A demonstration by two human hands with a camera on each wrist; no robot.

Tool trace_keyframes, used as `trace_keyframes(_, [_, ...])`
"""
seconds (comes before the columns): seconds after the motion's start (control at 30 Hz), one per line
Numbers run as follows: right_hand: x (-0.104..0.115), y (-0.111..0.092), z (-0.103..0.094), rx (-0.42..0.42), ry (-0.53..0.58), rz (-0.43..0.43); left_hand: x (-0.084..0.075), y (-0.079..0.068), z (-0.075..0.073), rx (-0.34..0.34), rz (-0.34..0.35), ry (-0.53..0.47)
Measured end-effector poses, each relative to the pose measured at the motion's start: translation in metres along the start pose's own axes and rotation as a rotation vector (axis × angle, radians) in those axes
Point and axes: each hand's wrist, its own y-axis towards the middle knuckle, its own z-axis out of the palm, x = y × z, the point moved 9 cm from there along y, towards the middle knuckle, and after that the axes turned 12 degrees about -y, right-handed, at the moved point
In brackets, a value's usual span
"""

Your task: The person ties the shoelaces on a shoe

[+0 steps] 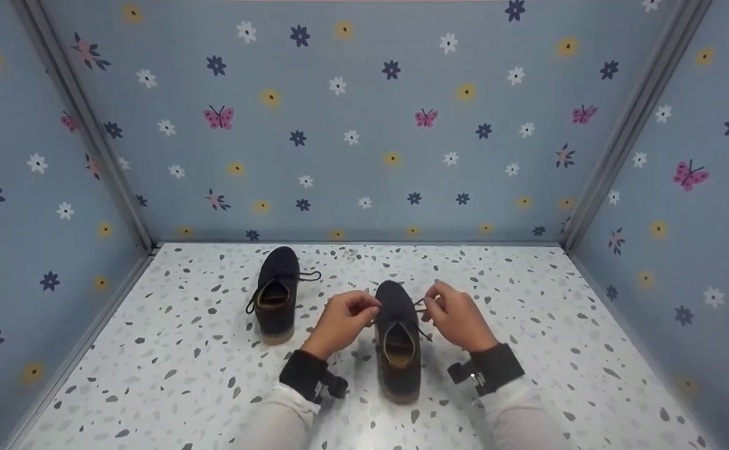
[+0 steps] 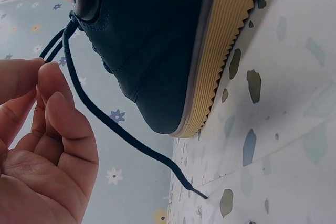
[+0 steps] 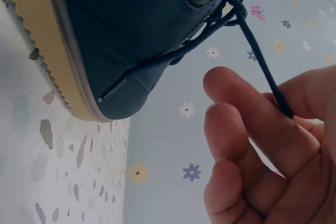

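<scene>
A dark blue lace-up shoe (image 1: 396, 300) stands on the speckled surface between both hands, toe pointing away. On its left side my left hand (image 1: 343, 317) pinches a loop of the shoelace (image 2: 86, 98) between thumb and finger; a loose lace end hangs past the toe in the left wrist view. Opposite, my right hand (image 1: 458, 315) pinches another part of the lace (image 3: 257, 56), drawn taut from the knot at the shoe's throat. A second loose end lies along the shoe's side in the right wrist view.
A matching shoe (image 1: 277, 290) stands to the left, its laces lying out at both sides. Flower-patterned panels (image 1: 364, 156) wall the back and both sides of the white speckled surface (image 1: 183, 350). Black straps with small cameras circle both wrists.
</scene>
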Motion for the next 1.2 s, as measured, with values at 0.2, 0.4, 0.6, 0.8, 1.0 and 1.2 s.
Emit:
trace_keyframes(0.2, [-0.006,0.001,-0.004,-0.038,-0.014,0.056,0.002,0.0,-0.003,-0.013,-0.007,-0.005])
trace_keyframes(0.4, [-0.01,0.001,-0.005,-0.049,-0.041,0.084,0.006,-0.001,-0.004,-0.029,-0.027,-0.007])
trace_keyframes(0.6, [-0.003,-0.001,-0.001,0.009,0.02,0.008,0.005,-0.002,-0.002,-0.018,-0.034,-0.026])
trace_keyframes(0.8, [0.007,-0.003,0.001,0.008,-0.049,-0.106,0.003,-0.002,0.0,-0.009,-0.023,0.01])
trace_keyframes(1.0, [0.01,-0.004,-0.001,-0.024,-0.132,-0.126,0.003,-0.002,-0.001,-0.027,-0.029,0.053])
trace_keyframes(1.2, [0.006,-0.004,-0.002,-0.02,-0.112,-0.093,0.004,-0.003,-0.002,-0.047,-0.028,0.069])
